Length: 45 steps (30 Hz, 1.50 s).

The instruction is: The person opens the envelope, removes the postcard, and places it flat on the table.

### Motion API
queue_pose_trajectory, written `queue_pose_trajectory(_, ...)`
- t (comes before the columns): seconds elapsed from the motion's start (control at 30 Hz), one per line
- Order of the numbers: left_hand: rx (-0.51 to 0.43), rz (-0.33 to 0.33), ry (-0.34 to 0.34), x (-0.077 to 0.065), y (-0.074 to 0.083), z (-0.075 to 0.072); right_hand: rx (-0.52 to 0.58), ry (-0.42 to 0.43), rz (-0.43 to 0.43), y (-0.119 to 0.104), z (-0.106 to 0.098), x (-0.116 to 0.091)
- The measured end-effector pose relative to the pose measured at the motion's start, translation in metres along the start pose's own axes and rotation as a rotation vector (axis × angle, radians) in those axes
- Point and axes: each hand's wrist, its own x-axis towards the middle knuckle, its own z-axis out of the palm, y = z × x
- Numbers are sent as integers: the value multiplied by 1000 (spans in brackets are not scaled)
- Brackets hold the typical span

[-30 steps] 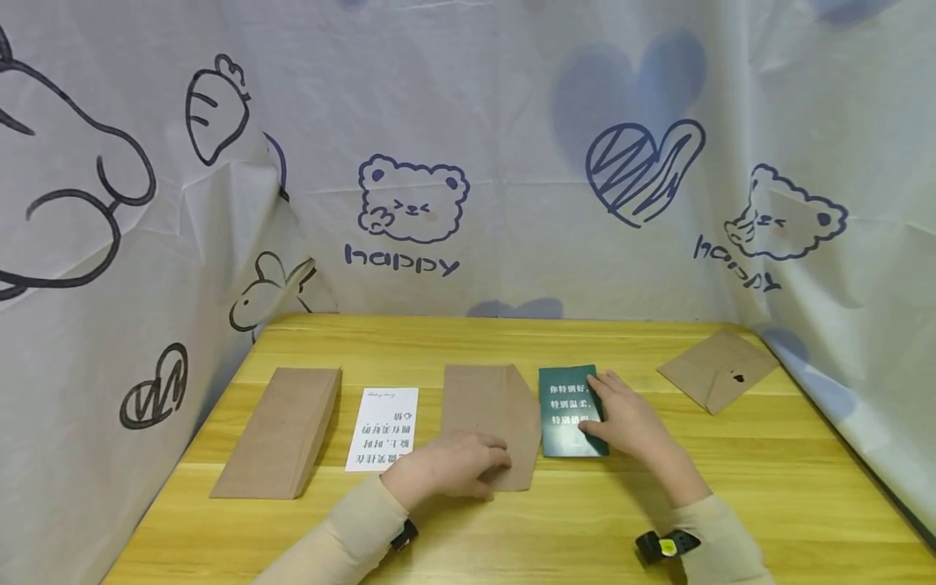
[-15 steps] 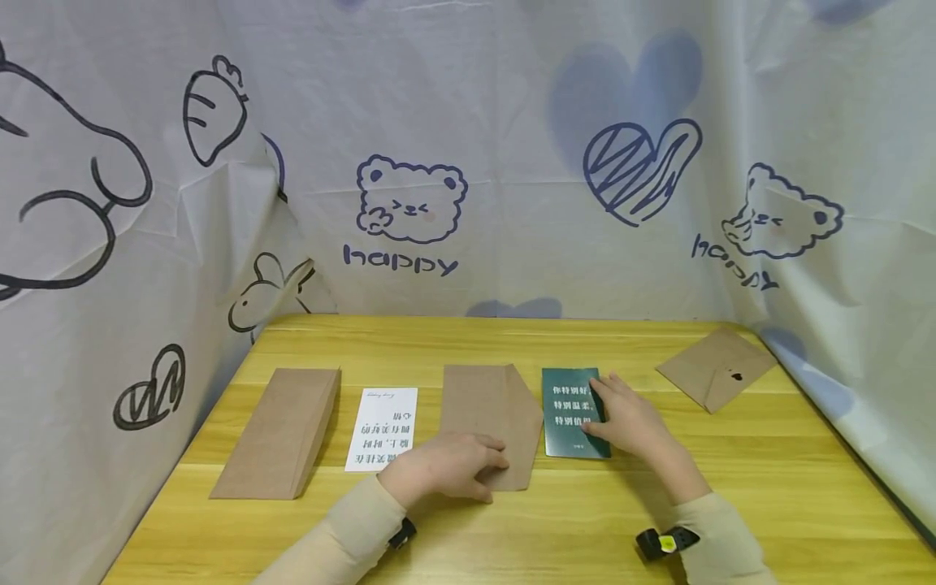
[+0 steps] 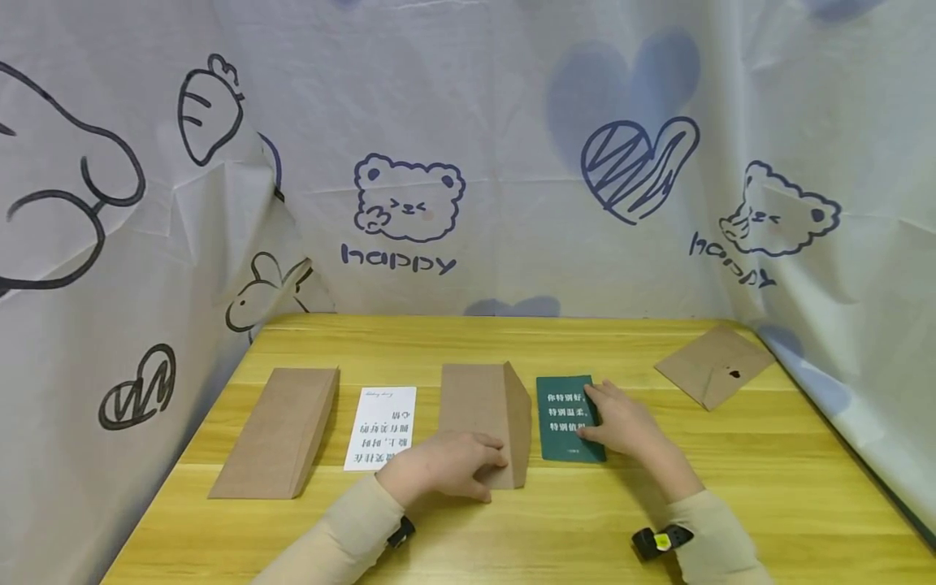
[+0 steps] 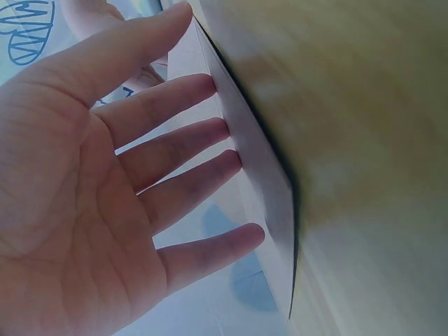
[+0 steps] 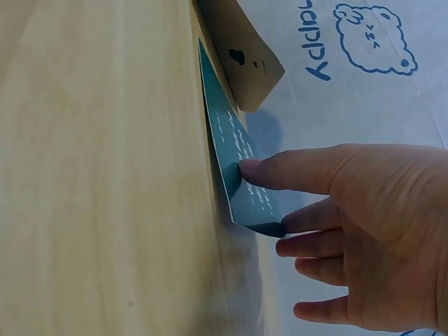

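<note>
My left hand (image 3: 446,467) rests its fingertips on the lower part of a brown paper envelope (image 3: 474,398). Its fingers (image 4: 203,133) are nearly straight and spread over the paper in the left wrist view. The envelope's flap (image 3: 519,422) points right and stands partly raised; a black heart marks its outer side (image 5: 241,56). Just right of it, a dark green card (image 3: 566,443) with white writing is pinched at its right edge by my right hand (image 3: 629,422). The right wrist view has the thumb on the card's face, the index finger at its edge, and the card tilted.
A white card (image 3: 380,431) with black writing lies left of the left hand. Beyond it is another brown envelope (image 3: 274,431). A closed brown envelope (image 3: 712,366) with a small black heart lies at the back right. A printed white cloth (image 3: 497,227) hangs behind the wooden table (image 3: 768,487).
The green card has shifted slightly left and toward me in my right hand. The envelope's flap has lifted more. My left hand has stayed in place.
</note>
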Motion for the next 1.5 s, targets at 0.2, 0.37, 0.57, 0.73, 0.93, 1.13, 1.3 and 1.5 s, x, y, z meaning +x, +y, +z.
queue_pose_trajectory(0.2, -21, 5, 3, 1, -1, 2, 23, -13, 12, -1, 3, 0)
queue_pose_trajectory(0.37, -27, 7, 6, 1, -2, 2, 40, -27, 20, -1, 5, 0)
queue_pose_trajectory(0.57, -41, -9, 4, -1, -1, 0, 34, -34, -14, 1, 8, 3)
queue_pose_trajectory(0.73, -35, -15, 5, -1, -1, 0, -2, -49, -61, 2, 8, 3)
queue_pose_trajectory(0.93, -26, -24, 2, 0, -1, 1, -28, -68, -123, 2, 7, 0)
queue_pose_trajectory(1.13, -29, -29, -3, 0, 0, 0, -47, -70, -164, 4, 7, -2)
queue_pose_trajectory(1.3, -35, -27, -4, -1, 0, 0, -53, -78, -154, 4, 8, -2)
queue_pose_trajectory(1.5, -36, -22, -5, 0, 0, 0, -61, -79, -141, 2, 8, -3)
